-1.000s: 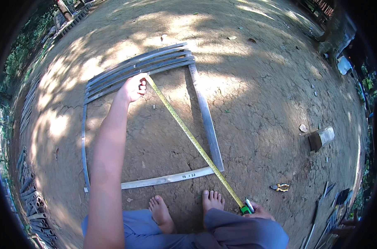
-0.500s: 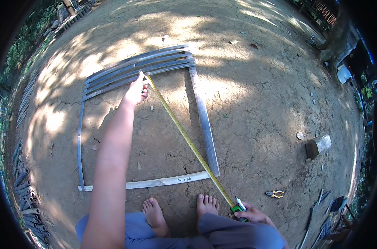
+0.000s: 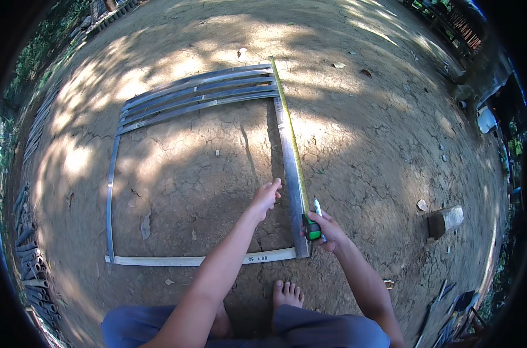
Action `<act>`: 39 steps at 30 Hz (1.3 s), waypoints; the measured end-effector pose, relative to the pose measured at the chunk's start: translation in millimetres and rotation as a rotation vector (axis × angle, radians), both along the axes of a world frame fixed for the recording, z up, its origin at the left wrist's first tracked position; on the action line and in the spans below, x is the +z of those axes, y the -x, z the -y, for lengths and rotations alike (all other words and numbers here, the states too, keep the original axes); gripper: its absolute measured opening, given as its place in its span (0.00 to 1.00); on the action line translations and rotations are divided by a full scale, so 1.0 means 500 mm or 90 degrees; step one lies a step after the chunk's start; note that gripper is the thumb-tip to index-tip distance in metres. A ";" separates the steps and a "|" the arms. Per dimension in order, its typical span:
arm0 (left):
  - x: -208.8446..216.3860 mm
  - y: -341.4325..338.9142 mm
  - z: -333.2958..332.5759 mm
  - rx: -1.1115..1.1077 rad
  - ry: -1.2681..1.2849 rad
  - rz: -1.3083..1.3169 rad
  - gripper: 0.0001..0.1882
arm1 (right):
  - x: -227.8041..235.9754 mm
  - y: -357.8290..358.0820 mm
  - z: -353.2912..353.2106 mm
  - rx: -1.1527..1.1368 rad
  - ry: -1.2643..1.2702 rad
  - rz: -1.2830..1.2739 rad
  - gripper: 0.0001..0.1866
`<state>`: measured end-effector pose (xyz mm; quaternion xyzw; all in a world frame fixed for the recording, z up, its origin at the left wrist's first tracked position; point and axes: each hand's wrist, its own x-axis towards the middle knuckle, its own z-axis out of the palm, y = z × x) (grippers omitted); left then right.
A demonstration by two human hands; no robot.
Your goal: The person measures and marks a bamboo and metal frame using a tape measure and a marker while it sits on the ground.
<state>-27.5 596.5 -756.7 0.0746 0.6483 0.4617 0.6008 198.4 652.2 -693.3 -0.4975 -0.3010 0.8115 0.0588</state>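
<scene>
A rectangular frame of flat split-bamboo strips lies on the ground, with several parallel slats (image 3: 199, 93) across its far end. Along its right-hand strip (image 3: 292, 168) runs the yellow tape blade (image 3: 286, 113), reaching past the far slats. My right hand (image 3: 331, 231) grips the green and black tape measure (image 3: 313, 228) at the near right corner, with a white marker pen (image 3: 317, 207) also held in it. Inside the frame, my left hand (image 3: 267, 199) is empty beside the right strip, index finger stretched out, other fingers partly curled. The near strip (image 3: 188, 261) bears handwritten marks.
A wooden block (image 3: 446, 222) and a stone (image 3: 422, 205) sit to the right. Pliers (image 3: 389, 284) are partly hidden by my right forearm. Long tools (image 3: 463, 304) lie at lower right. Bamboo pieces (image 3: 34, 267) are piled at left. My bare foot (image 3: 288, 293) is near the frame.
My left hand has let go of the tape's end and come nearer and rightward. My right hand has moved up to the frame's corner; the blade swung from diagonal to along the right strip.
</scene>
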 end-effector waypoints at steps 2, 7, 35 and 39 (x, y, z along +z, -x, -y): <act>-0.014 -0.028 -0.003 -0.014 0.004 0.000 0.23 | -0.027 0.044 -0.047 0.004 0.027 -0.007 0.20; -0.019 -0.032 -0.032 -0.009 0.003 -0.029 0.24 | -0.070 0.129 -0.111 0.022 0.037 -0.019 0.16; -0.088 0.014 -0.197 0.046 0.015 -0.232 0.14 | -0.100 0.177 -0.150 0.027 0.095 0.003 0.17; -0.081 0.018 -0.207 0.047 0.012 -0.236 0.13 | -0.093 0.179 -0.158 0.032 0.090 -0.009 0.17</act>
